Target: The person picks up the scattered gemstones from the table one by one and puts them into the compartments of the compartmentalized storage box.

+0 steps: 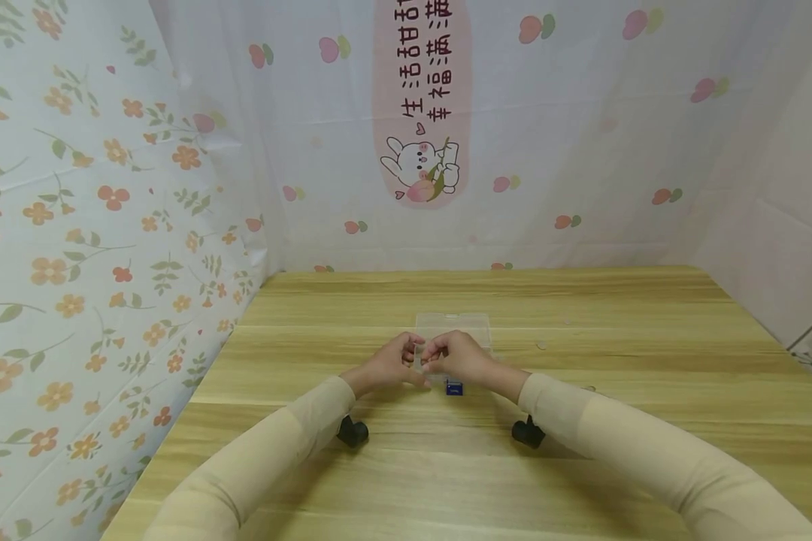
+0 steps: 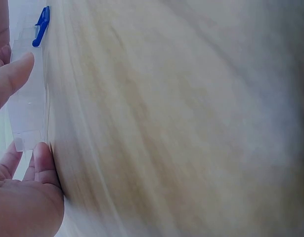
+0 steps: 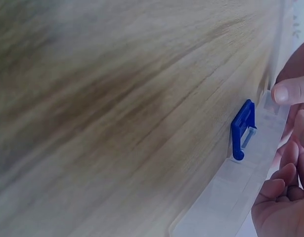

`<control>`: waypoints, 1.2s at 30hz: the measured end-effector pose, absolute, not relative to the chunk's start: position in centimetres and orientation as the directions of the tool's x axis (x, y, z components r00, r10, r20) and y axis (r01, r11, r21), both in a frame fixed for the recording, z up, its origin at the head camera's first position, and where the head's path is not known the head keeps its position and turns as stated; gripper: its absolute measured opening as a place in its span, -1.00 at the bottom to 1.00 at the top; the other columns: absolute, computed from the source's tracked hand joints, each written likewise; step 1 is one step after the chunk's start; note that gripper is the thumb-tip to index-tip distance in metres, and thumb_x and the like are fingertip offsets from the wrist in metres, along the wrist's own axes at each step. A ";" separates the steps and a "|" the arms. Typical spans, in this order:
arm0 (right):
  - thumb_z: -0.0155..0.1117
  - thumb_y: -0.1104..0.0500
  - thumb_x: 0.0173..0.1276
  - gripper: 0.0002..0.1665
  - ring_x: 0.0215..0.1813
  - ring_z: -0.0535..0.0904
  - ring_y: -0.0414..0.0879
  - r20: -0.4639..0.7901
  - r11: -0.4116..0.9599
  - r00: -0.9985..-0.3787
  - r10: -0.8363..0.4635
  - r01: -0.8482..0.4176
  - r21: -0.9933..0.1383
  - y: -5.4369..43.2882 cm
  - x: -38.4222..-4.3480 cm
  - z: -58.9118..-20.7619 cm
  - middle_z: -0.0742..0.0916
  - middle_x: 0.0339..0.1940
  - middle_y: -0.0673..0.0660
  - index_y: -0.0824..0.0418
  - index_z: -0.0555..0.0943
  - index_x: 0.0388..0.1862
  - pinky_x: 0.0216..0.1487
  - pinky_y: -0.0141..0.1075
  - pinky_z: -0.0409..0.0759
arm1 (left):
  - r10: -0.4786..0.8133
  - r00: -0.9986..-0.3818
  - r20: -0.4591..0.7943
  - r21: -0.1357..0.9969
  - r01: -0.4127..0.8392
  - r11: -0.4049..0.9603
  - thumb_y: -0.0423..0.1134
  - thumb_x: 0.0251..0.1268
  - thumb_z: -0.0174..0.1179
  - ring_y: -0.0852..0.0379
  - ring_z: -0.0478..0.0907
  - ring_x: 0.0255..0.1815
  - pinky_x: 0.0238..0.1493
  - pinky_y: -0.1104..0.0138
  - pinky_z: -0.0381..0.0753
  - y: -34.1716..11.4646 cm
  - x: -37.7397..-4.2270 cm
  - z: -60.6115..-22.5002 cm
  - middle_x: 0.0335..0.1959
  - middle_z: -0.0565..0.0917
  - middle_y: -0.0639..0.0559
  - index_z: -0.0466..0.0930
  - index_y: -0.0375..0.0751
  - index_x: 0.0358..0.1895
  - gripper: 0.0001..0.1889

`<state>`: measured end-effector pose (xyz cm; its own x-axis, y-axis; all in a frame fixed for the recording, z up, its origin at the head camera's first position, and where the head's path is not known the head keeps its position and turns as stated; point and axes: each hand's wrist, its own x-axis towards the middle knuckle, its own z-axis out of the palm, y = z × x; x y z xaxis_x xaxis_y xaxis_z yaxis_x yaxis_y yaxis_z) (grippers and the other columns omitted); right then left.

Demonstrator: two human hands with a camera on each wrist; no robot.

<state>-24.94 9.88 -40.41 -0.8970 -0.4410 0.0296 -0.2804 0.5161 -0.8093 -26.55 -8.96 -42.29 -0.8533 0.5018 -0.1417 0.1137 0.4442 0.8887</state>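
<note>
A clear plastic box point(image 1: 436, 370) with a blue latch point(image 1: 454, 388) on its front stands on the wooden table, its see-through lid point(image 1: 453, 327) tipped back. My left hand point(image 1: 394, 363) grips the box's left end, with the thumb at the front corner and fingers behind, as the left wrist view shows. Over the left part of the box is my right hand point(image 1: 459, 355), its fingers bent down toward the inside. In the right wrist view the right fingers point(image 3: 284, 183) are curled above the rim; I cannot tell whether they pinch something small.
Small pale bits point(image 1: 541, 345) lie on the wooden table point(image 1: 433, 466) to the right of the box, and another small item point(image 1: 590, 388) is near the right sleeve. Black wrist devices point(image 1: 353, 433) hang under both forearms. Patterned cloth point(image 1: 555, 150) closes off the back and left.
</note>
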 end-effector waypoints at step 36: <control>0.47 0.30 0.16 -0.89 -0.45 0.43 -0.14 -0.006 0.588 -0.919 -0.395 -0.247 -0.770 9.2 -24.6 -40.0 0.66 -0.46 -0.02 0.27 0.70 -0.33 -0.41 -0.31 0.44 | 0.499 -0.853 -0.152 0.888 0.103 0.447 -0.33 -0.05 0.51 0.03 0.31 -0.07 -0.11 0.24 0.35 -8.9 -26.6 -42.3 0.01 0.41 -0.07 0.30 -0.22 0.29 -0.23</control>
